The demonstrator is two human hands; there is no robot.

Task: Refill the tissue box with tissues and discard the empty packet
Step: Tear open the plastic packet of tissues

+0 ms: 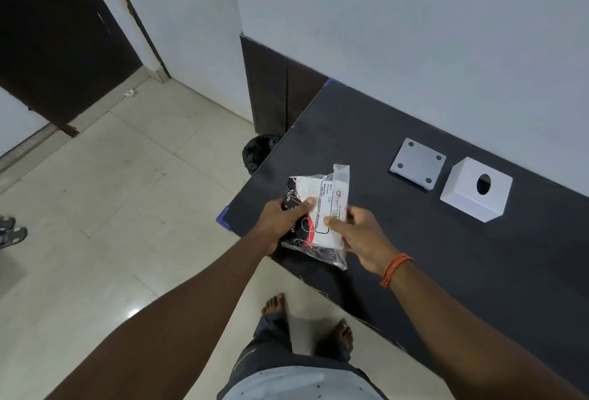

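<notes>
Tissue packet (314, 218) held up in both hands over the near left corner of the dark bench (398, 240), clear plastic with a black, red and white print and a white label facing up. Left hand (280, 224) gripping the packet's left side, thumb on top and fingers (287, 205) curled round the printed edge. Right hand (363, 240) pinching the packet's right edge, thumb pressed on the label, fingers closed behind the plastic. Orange thread band (395, 269) on the right wrist.

Farther right on the bench, near the wall: white tissue box (476, 191) with a round hole in its upper face, resting tilted on the surface. Just beside it to the left, apart from it, flat white base plate (417, 164) with four dark dots at its corners.

Beyond the bench's left edge, on the floor, black-lined bin (258, 154), partly hidden by the bench. Small scrap of white paper (129, 93) on the pale tiled floor near the dark door (57, 49). Bare feet (338, 336) visible below the hands.
</notes>
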